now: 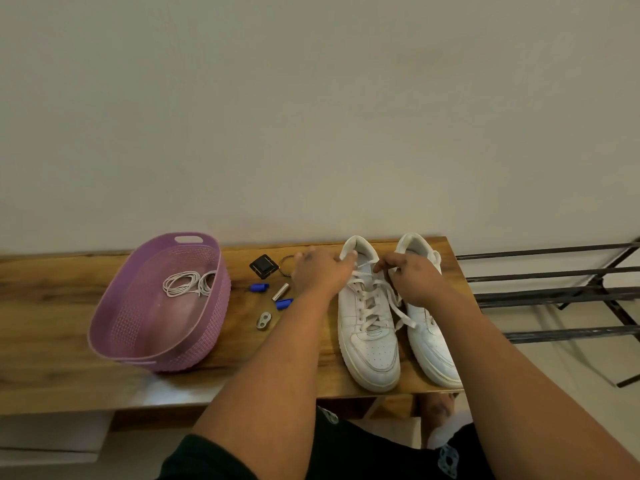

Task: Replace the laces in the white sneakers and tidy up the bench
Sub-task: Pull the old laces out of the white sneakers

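Left sneaker (pixel 369 317) stood on bench (pixel 52 306), toe toward the person, long axis front-to-back. Both hands sat at its collar end: left hand (pixel 320 271) gripped the tongue, right hand (pixel 410 277) pinched lace (pixel 372 308) (grip partly hidden).

Right sneaker (pixel 429 337) lacing behind right hand (pixel 414 278); rack (pixel 554 296) cut by frame edge

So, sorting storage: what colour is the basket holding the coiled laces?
Purple basket, head view.
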